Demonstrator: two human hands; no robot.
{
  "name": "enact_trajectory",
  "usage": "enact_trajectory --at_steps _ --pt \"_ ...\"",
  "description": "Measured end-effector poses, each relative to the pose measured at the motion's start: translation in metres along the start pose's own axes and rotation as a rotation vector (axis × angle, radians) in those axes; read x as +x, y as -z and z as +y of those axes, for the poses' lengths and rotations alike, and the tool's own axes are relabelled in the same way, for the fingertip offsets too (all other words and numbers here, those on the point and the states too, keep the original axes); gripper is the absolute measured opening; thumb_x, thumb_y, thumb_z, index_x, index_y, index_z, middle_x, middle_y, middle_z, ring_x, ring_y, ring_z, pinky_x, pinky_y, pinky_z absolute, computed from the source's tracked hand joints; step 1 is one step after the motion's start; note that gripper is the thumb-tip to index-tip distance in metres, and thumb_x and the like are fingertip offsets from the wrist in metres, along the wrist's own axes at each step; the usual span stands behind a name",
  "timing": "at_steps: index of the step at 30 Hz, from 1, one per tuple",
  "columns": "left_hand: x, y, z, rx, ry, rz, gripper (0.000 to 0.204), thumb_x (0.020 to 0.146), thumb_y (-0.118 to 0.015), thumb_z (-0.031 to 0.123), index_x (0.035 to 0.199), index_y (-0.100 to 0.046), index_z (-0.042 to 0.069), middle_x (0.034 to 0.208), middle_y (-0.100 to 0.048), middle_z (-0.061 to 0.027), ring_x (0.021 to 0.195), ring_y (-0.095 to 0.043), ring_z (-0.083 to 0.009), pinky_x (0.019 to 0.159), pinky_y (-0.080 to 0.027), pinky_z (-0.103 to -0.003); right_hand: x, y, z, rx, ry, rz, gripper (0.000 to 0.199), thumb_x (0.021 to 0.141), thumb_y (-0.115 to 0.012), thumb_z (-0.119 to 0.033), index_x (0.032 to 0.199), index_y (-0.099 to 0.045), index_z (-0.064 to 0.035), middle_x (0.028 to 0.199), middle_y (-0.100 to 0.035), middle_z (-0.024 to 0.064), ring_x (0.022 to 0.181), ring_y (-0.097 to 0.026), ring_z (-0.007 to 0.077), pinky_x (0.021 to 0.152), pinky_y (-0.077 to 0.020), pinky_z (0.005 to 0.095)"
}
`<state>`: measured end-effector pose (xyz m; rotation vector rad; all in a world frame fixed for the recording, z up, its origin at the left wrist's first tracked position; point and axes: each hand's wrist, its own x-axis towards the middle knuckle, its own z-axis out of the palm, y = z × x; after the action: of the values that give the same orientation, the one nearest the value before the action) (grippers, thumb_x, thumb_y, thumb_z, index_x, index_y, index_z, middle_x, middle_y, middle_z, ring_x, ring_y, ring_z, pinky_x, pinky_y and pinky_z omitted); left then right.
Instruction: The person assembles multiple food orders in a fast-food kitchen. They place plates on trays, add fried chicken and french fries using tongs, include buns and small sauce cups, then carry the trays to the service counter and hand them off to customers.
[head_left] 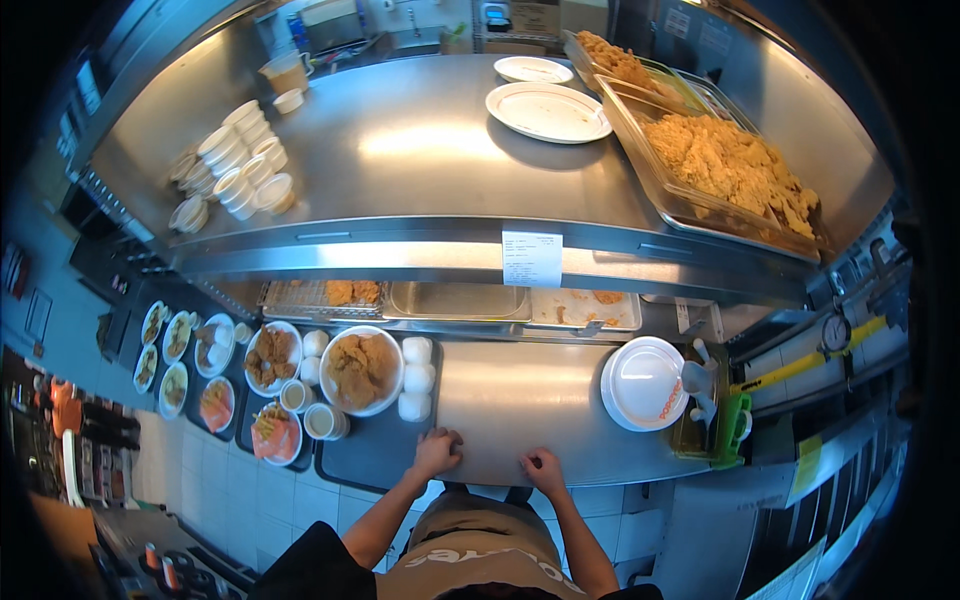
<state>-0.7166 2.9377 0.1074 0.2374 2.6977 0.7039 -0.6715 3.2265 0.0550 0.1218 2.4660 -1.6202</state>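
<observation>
My left hand (437, 453) rests at the right edge of a dark tray (355, 462) by the counter's front edge, fingers bent but apart and holding nothing visible. A short way to its right, my right hand (543, 470) lies on the steel counter (500, 400) with its fingers curled in and nothing seen in them. On the tray sit a round white plate of fried chicken (360, 370), a column of white lidded cups (417, 378) and a stack of small cups (322, 421). Neither hand touches the food.
More plates of food (272, 358) stand on trays to the left. At right are stacked white plates (640, 385) and a utensil holder (700, 395). The shelf above bears small lidded cups (240, 165), an oval plate (548, 112), pans of fried chicken (725, 165) and a hanging paper slip (532, 260).
</observation>
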Motion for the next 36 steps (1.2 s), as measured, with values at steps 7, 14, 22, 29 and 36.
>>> enact_trajectory --at_steps 7,14,22,29,36 --pt "-0.002 -0.02 0.015 0.103 0.12 0.14 0.024 0.073 -0.071 0.033 0.093 -0.067 0.021 0.102 -0.061 -0.002 0.108 -0.053 -0.0256 0.09 -0.035 -0.05 0.006 0.093 0.019 -0.387 0.393 0.296 0.008 0.075 -0.064 -0.006 0.082 -0.06 -0.0048 0.084 -0.057 0.0104 0.078 -0.059 0.0291 0.071 -0.0481 0.0407" --pt "0.009 -0.04 0.021 0.074 0.253 0.21 0.024 0.072 -0.068 0.035 0.09 -0.069 0.02 0.103 -0.064 -0.006 0.111 -0.053 -0.0284 0.1 -0.029 -0.055 0.008 0.108 0.033 -0.485 0.473 0.374 0.008 0.071 -0.061 -0.008 0.078 -0.057 -0.0072 0.082 -0.055 0.0097 0.083 -0.055 0.0304 0.077 -0.0438 0.0424" --pt "0.017 -0.04 0.015 0.041 0.284 0.138 0.03 0.072 -0.068 0.037 0.094 -0.069 0.017 0.102 -0.067 -0.0075 0.112 -0.056 -0.0318 0.114 -0.02 -0.057 0.008 0.105 0.031 -0.482 0.477 0.366 0.007 0.072 -0.06 -0.006 0.077 -0.055 -0.0062 0.08 -0.054 0.0098 0.081 -0.055 0.0306 0.075 -0.0437 0.0417" --pt "0.009 -0.032 0.003 -0.167 0.208 0.126 0.037 0.075 -0.068 0.036 0.107 -0.069 0.016 0.093 -0.07 -0.0039 0.105 -0.061 -0.025 0.115 -0.016 -0.059 0.006 0.104 0.034 -0.497 0.454 0.352 0.008 0.072 -0.06 -0.006 0.078 -0.055 -0.0062 0.081 -0.056 0.0095 0.081 -0.055 0.0301 0.076 -0.0435 0.0421" --pt "0.016 -0.03 -0.002 -0.15 0.16 0.104 0.035 0.076 -0.067 0.032 0.108 -0.068 0.017 0.093 -0.07 -0.0024 0.105 -0.061 -0.0237 0.115 -0.013 -0.06 0.009 0.099 0.034 -0.56 0.466 0.408 0.007 0.072 -0.059 -0.007 0.078 -0.055 -0.0068 0.081 -0.056 0.0091 0.081 -0.055 0.0298 0.077 -0.0439 0.0416"
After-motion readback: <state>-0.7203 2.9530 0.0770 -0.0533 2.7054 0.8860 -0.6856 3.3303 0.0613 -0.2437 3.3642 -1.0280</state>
